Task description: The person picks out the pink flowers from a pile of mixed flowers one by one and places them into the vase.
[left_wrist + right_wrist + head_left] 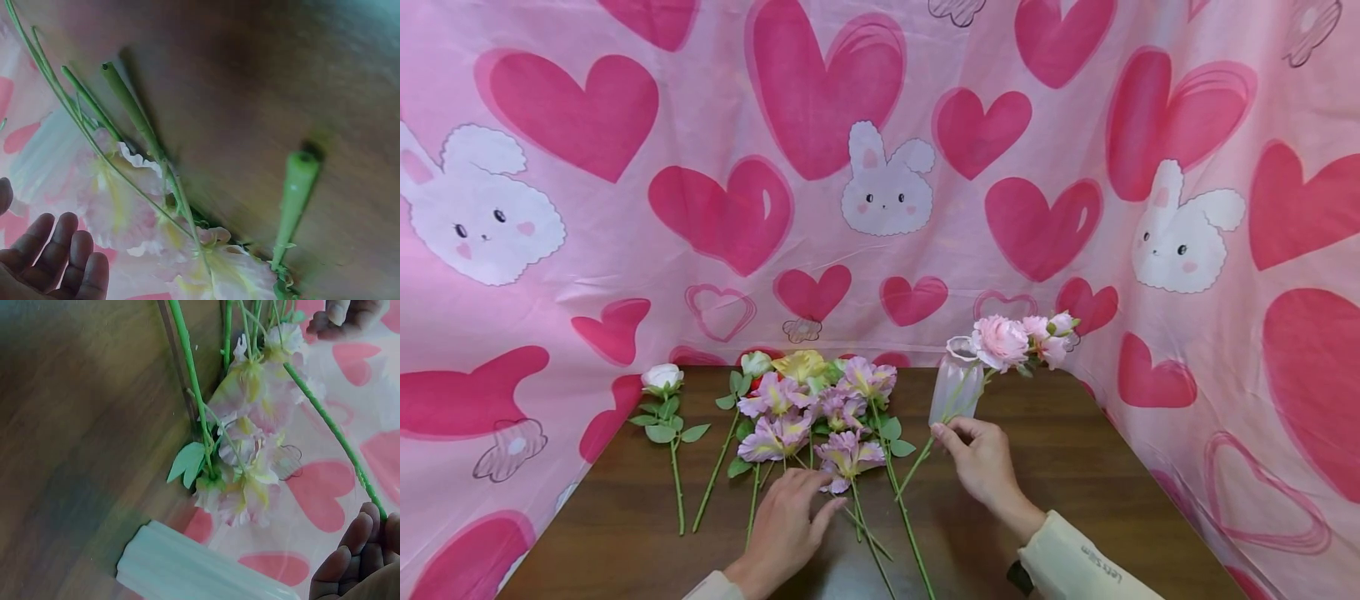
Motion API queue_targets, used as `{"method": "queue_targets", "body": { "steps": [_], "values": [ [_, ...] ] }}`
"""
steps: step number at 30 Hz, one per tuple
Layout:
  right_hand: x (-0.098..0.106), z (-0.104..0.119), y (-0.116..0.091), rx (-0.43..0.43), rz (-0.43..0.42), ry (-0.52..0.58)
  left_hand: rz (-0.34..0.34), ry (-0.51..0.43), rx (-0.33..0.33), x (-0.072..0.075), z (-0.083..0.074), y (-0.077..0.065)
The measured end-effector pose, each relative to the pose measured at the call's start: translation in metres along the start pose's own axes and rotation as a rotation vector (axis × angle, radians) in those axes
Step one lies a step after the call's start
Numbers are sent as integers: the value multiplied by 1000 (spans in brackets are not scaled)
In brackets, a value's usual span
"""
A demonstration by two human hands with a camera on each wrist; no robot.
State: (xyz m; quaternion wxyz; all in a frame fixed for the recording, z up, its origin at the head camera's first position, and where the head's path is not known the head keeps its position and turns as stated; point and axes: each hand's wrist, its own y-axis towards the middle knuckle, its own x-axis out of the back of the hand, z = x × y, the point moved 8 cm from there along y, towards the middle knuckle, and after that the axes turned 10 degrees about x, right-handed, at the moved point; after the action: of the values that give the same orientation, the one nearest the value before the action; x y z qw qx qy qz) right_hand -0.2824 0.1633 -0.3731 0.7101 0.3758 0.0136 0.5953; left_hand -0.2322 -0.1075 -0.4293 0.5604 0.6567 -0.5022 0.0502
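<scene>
The pink flower (1000, 342) is slanting above the table (1075, 467), toward its far right corner, its blossoms hanging near the rim of the vase (946, 387). The right hand (988, 462) is pinching the stem (337, 434); the left hand (790, 517), half open and holding nothing, is hovering by the purple flowers (850, 457). A firm, light pinch is probably steadying the top-heavy blossoms best.

I'm working inside a little cloth-walled booth: a pink fabric backdrop (707, 92) is hanging across the far side and down both flanks, wrinkling as it goes. Dark pink hearts (1045, 225) and white cartoon rabbits (887, 200) are parading all over it. A dark wood-grain table (1097, 450) is sitting snugly between. That cloth is hiding whether I'm facing a home, a studio or a shop.
</scene>
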Motion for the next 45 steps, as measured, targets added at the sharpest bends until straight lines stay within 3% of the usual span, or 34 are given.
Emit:
{"method": "queue_targets", "body": {
  "steps": [15,45],
  "values": [
    [21,6,20,22,-48,-61,27,29,41,2,9,-3],
    [72,16,60,140,-235,-183,26,46,34,4,10,-4]
  ]
}}
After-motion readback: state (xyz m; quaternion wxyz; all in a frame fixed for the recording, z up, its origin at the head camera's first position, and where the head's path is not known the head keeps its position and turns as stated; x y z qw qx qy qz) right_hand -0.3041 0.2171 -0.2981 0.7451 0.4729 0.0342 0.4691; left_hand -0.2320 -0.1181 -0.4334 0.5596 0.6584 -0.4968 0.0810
